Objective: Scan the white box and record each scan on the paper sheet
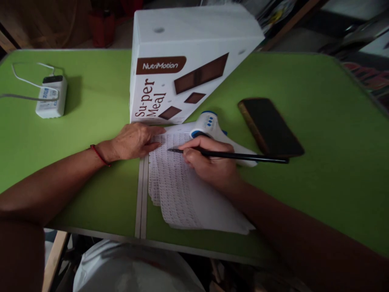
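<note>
My right hand [212, 162] is closed around a long black pen [243, 155], whose tip points left and down at the written side of a sheet of paper [179, 198]. Rows of small handwriting cover the left part of the sheets, which lie stacked and slightly fanned. At their upper left edge rests my left hand [133, 140], with thumb and forefinger stretched onto the paper and the other fingers partly hidden. Just beyond my right hand lies a white and blue handheld device [209, 123], like an infrared thermometer, partly covered by that hand.
A tall white NutriMotion box [194, 52] stands right behind the papers. To the right lies a dark phone in a brown case [272, 125]. A white charger block with a cable [52, 95] sits at the left on the green folding table [100, 194], which has a central seam.
</note>
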Demonstrator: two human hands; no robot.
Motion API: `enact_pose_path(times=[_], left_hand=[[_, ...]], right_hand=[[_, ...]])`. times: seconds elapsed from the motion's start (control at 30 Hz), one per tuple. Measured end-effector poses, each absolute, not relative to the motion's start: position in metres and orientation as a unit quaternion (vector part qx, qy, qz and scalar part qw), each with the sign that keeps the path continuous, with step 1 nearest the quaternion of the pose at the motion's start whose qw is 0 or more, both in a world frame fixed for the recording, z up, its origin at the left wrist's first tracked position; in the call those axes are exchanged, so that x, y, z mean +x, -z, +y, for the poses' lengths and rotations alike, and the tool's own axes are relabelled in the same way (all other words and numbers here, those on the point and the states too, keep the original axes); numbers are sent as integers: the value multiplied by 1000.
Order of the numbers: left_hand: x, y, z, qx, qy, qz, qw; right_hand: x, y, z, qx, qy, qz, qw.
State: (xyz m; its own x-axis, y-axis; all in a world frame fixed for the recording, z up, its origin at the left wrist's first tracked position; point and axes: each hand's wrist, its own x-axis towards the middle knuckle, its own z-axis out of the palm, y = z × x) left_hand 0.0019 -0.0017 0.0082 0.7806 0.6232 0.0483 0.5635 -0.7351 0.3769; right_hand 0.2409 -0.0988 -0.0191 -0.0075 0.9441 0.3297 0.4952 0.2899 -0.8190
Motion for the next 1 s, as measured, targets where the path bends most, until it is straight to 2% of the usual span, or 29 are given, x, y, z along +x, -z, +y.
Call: enact_pose_path(times=[1.0], left_hand=[[1, -7, -1, 930, -91, 314, 166]], right_hand=[[238, 19, -99, -552, -267, -630, 476]])
